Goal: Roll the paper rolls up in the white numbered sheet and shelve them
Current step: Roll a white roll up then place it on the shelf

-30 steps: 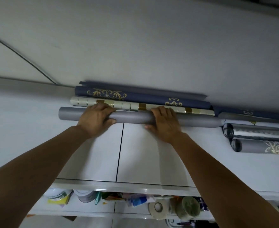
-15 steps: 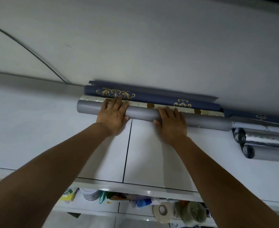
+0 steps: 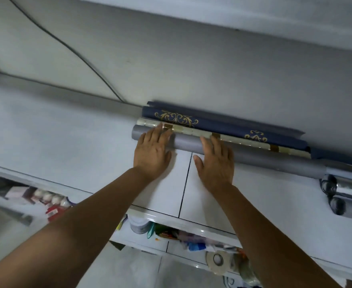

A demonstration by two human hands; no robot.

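Head view: my left hand (image 3: pixel 152 150) and right hand (image 3: pixel 214 163) lie flat, fingers straight and close together, pressing on the grey roll (image 3: pixel 264 161) without gripping it. It lies along the white cupboard (image 3: pixel 67 142), touching the mosaic roll (image 3: pixel 243 140) in front of the navy roll (image 3: pixel 223 127). Silver rolls (image 3: pixel 349 188) at right are blurred and cut off.

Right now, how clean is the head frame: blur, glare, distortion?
Head view: motion blur smears shelf clutter at left and silver rolls at right; left hand, right hand and grey roll read sharp; cabinet edge barely bowed; glare on the shelf lip.
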